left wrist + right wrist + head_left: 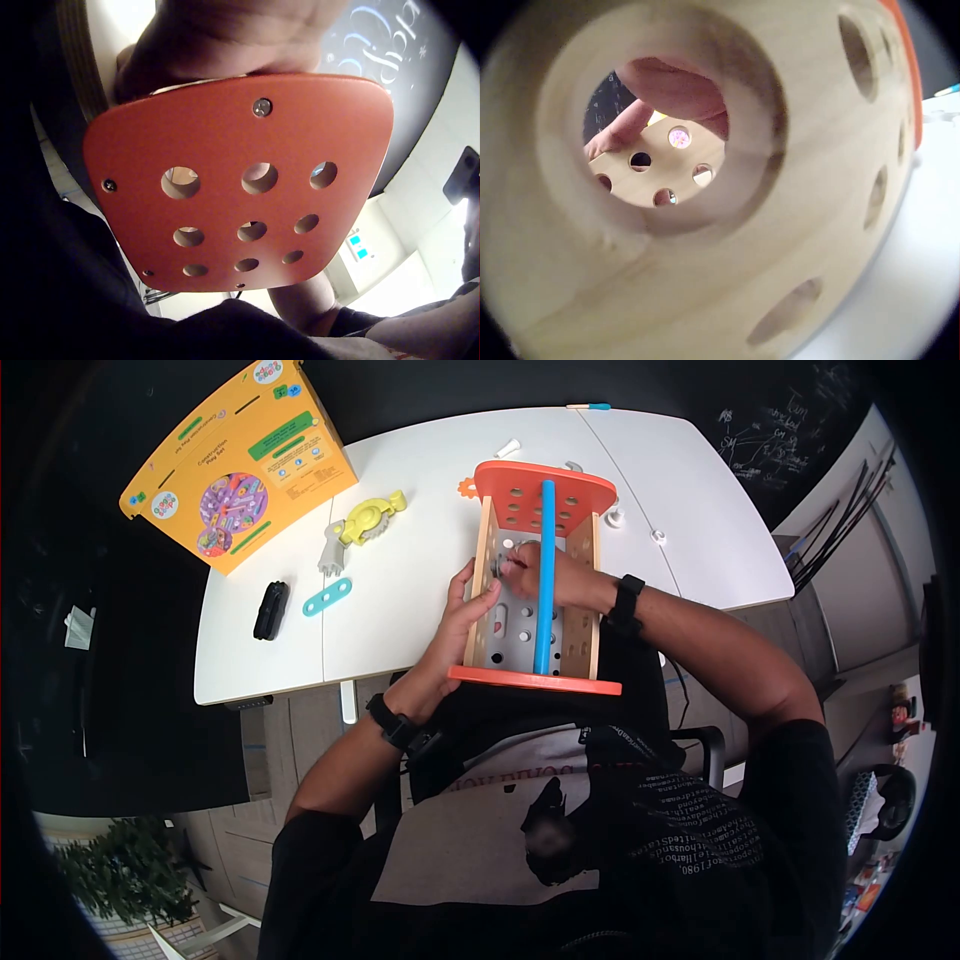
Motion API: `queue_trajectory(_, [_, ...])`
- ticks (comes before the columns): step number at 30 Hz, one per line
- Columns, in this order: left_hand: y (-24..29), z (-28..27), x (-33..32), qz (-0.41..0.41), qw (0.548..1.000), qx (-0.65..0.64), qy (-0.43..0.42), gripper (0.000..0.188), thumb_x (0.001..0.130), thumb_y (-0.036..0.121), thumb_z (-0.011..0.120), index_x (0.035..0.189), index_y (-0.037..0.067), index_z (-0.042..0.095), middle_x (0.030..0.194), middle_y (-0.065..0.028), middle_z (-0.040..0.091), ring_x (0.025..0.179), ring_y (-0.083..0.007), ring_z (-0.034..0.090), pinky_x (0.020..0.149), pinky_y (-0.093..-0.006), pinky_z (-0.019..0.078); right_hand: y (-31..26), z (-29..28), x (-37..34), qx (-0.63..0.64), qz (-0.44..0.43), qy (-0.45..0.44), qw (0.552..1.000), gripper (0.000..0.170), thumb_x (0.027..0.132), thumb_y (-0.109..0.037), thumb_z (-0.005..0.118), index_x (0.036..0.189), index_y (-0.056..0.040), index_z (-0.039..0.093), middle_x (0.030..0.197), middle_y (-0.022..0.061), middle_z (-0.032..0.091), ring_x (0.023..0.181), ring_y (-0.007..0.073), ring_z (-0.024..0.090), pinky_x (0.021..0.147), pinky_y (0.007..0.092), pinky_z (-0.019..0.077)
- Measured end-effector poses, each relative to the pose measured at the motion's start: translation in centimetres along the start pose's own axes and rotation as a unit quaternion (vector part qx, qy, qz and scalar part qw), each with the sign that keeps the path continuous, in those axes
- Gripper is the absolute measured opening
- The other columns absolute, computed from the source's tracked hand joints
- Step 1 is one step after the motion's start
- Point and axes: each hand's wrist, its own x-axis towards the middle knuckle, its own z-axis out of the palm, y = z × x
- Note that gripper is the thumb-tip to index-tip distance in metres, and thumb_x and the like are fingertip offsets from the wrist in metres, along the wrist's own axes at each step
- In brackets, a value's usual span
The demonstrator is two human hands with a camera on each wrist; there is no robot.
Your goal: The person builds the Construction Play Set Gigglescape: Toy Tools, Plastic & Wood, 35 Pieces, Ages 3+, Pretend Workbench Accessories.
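A wooden toy toolbox (533,681) with orange-red end panels, pale perforated sides and a blue rod handle (546,580) is at the table's near edge. My left hand (467,625) grips its left side wall, thumb over the top edge and fingers outside. Under the blue rod, my right hand (560,576) reaches into the box, its bent fingers at the inner left wall; I cannot tell what they hold. Grey pegs (524,636) stand on the grey floor inside. An end panel (217,139) fills the left wrist view; a holed side wall (810,232) fills the right wrist view.
On the white table (400,630) lie a yellow-and-grey toy (368,520), a teal strip with holes (327,597) and a black case-like object (270,610). A large yellow box (290,470) stands at the back left. Small white pieces (658,537) lie right of the toolbox.
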Motion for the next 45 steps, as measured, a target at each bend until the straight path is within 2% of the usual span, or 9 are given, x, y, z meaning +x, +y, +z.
queue_trajectory(5, [-0.1,0.0,0.1,-0.001,1.0,-0.005,0.002,0.082,0.101,0.036,0.069,0.162,0.015,0.02,0.146,-0.0119,0.048,0.128,-0.0213,0.056,0.099,-0.0364,0.0526,-2.8,-0.1,-1.0,0.062,0.102,-0.004,0.993,0.03,0.097,-0.024,0.068,0.099,0.0047,0.059,0.088,0.0121,0.062,0.081,0.0184,0.061,0.073,0.0353,0.0517])
queue_trajectory(7, [0.0,0.1,0.0,0.005,1.0,-0.008,0.0,0.082,0.101,0.036,0.069,0.162,0.015,0.02,0.147,-0.0123,0.048,0.128,-0.0217,0.056,0.1,-0.0367,0.0524,-1.2,0.3,-0.9,-0.011,-0.065,0.027,0.997,0.041,0.104,-0.034,0.061,0.095,0.0063,0.06,0.085,0.0139,0.062,0.077,0.0188,0.061,0.072,0.0365,0.0524])
queue_trajectory(11, [0.0,0.2,-0.1,0.003,1.0,-0.01,-0.002,0.082,0.101,0.036,0.068,0.163,0.015,0.019,0.147,-0.0139,0.047,0.13,-0.0224,0.056,0.101,-0.0374,0.0524,-1.4,0.0,-0.7,-0.001,-0.072,0.021,0.997,0.04,0.104,-0.034,0.06,0.096,0.0057,0.058,0.088,0.015,0.061,0.079,0.0189,0.062,0.073,0.0372,0.0525])
queue_trajectory(14, [0.1,0.2,-0.2,0.0,1.0,-0.007,0.0,0.082,0.101,0.037,0.068,0.163,0.015,0.018,0.146,-0.0144,0.047,0.129,-0.0224,0.056,0.1,-0.0372,0.0527,-3.0,-0.7,-0.4,-0.038,0.098,-0.088,0.991,0.036,0.105,-0.029,0.06,0.121,0.0006,0.049,0.091,0.0052,0.057,0.079,0.0121,0.062,0.07,0.0302,0.0548])
queue_trajectory(23, [-0.5,-0.3,0.3,0.007,1.0,0.001,0.002,0.083,0.1,0.039,0.069,0.163,0.015,0.02,0.14,-0.011,0.052,0.118,-0.0174,0.059,0.088,-0.0317,0.0519,-1.1,0.0,-0.5,-0.02,-0.009,0.006,1.0,0.034,0.103,-0.029,0.061,0.097,0.0043,0.056,0.093,0.0162,0.062,0.081,0.0227,0.063,0.074,0.0393,0.0516])
queue_trajectory(26, [-0.2,0.0,0.0,0.0,1.0,0.002,0.004,0.082,0.1,0.039,0.069,0.162,0.015,0.02,0.137,-0.0092,0.053,0.114,-0.0157,0.059,0.086,-0.031,0.0515,-1.7,-0.3,0.0,-0.037,0.086,-0.072,0.993,0.037,0.104,-0.03,0.063,0.119,-0.0001,0.049,0.094,0.0052,0.057,0.078,0.0108,0.06,0.069,0.0295,0.053])
queue_trajectory(32, [-0.4,0.0,0.2,0.013,1.0,-0.009,0.004,0.081,0.1,0.038,0.069,0.162,0.016,0.021,0.132,-0.0085,0.054,0.108,-0.014,0.059,0.085,-0.0295,0.0511,-1.5,0.2,-0.8,-0.053,-0.109,0.036,0.992,0.04,0.107,-0.038,0.056,0.115,0.0014,0.054,0.088,0.0059,0.058,0.074,0.0133,0.059,0.071,0.0315,0.0518])
queue_trajectory(37, [-0.3,-0.4,0.1,-0.007,1.0,0.008,0.003,0.081,0.101,0.037,0.069,0.162,0.015,0.021,0.139,-0.0103,0.052,0.119,-0.0173,0.058,0.09,-0.0314,0.0518,-3.8,-0.3,-0.8,-0.027,0.11,-0.036,0.993,0.036,0.106,-0.032,0.058,0.119,0.0013,0.055,0.089,0.0082,0.06,0.081,0.0178,0.061,0.079,0.0346,0.0507])
queue_trajectory(45, [-0.2,-0.2,0.0,0.003,1.0,0.003,-0.003,0.08,0.101,0.036,0.067,0.162,0.015,0.02,0.145,-0.0126,0.049,0.125,-0.0201,0.057,0.096,-0.0338,0.0525,-2.0,-0.1,-0.9,-0.07,-0.006,-0.03,0.997,0.031,0.103,-0.026,0.06,0.112,0.0038,0.056,0.093,0.016,0.061,0.085,0.0233,0.063,0.079,0.0385,0.0519])
